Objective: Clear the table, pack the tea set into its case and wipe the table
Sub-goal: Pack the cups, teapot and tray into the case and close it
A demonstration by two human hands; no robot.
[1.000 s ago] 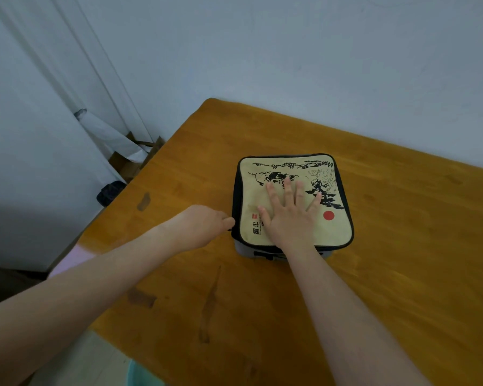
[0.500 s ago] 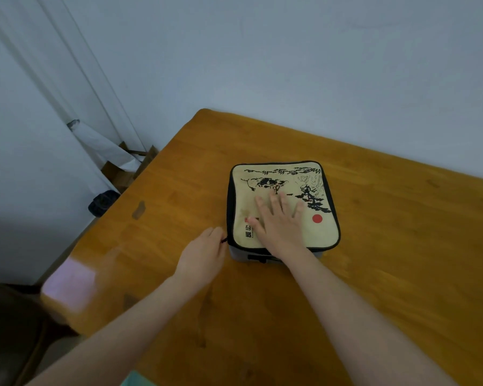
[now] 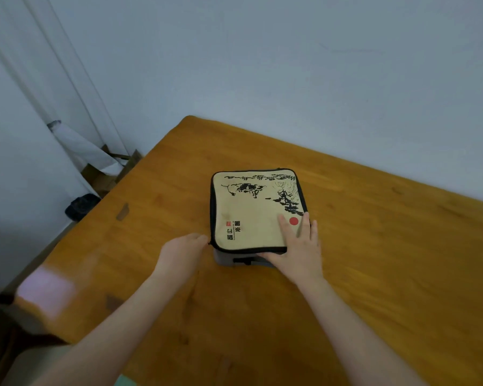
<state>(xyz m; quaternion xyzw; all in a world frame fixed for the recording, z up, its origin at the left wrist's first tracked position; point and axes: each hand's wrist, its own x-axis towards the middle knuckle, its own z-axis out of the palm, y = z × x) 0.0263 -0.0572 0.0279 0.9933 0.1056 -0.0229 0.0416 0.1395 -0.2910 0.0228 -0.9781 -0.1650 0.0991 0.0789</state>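
Case (image 3: 258,210) sits mid worktop (image 3: 388,274), top flat, zip (image 3: 213,207) looks run round every edge I can see; near-left corner is hidden by fingers. No loose tea ware in view, so packing looks done or down to the last bit of zip. Wipe looks pending: dark marks (image 3: 122,211) on the wood left of the case, no cloth in view. Right hand (image 3: 299,246): fingers straight, flat on the top's near-right corner, thumb along the front wall, pressing down. Left hand (image 3: 183,250): fingertips at the near-left corner by the zip. Pinching a pull or just touching, cannot tell.
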